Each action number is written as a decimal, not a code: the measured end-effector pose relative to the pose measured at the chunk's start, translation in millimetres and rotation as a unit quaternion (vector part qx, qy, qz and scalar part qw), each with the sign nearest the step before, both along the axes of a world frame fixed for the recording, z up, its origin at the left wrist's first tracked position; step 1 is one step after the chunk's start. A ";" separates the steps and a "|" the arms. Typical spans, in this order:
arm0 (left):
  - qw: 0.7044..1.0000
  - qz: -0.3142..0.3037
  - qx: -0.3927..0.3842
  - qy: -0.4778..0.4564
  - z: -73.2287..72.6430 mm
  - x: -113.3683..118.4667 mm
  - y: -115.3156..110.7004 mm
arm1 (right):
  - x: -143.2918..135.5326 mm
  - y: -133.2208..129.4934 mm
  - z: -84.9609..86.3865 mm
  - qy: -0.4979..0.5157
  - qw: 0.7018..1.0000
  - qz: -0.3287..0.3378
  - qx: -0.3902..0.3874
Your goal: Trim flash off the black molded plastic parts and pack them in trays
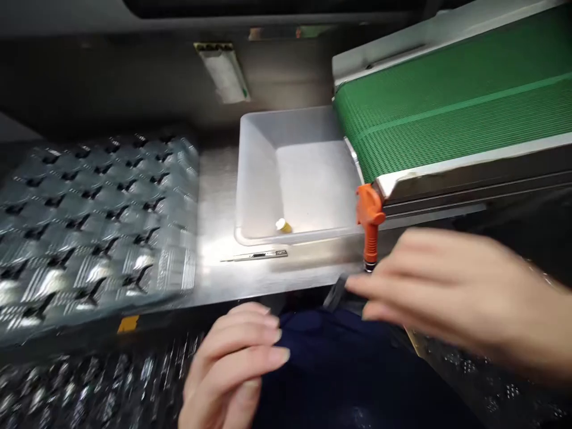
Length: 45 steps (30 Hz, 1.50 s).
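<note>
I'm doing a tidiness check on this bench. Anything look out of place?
Perhaps the small yellow piece with a pale end: it lies alone in the translucent bin, near the front wall, so it looks stray. The slim metal tool lies loose on the steel surface outside. I see no spill.

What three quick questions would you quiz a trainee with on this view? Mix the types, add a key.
1. What colour is the conveyor belt?
a) blue
b) green
c) white
2. True or false: the small yellow piece lies outside the plastic bin.
3. Fill in: of the person's two, the ____ one is nearer the orange handle.

Key:
1. b, green.
2. False; it lies inside.
3. Right: the right hand.
</note>
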State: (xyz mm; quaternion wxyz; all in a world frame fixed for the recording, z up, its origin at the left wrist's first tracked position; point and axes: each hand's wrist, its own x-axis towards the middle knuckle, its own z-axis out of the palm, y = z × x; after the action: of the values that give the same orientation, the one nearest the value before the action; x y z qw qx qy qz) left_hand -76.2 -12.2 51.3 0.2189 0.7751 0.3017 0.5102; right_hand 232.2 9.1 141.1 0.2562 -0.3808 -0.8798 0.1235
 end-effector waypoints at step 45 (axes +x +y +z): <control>0.984 0.029 -0.171 -0.042 4.1 -11.9 6.3 | -51.8 7.5 -85.9 0.170 0.963 0.002 -0.212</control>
State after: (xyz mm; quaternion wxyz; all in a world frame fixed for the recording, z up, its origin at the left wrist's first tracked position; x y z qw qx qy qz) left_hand -88.1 -5.9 55.4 0.3453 0.6950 0.3975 0.4895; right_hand 180.4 16.6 55.2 0.3152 -0.3984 -0.7778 0.3700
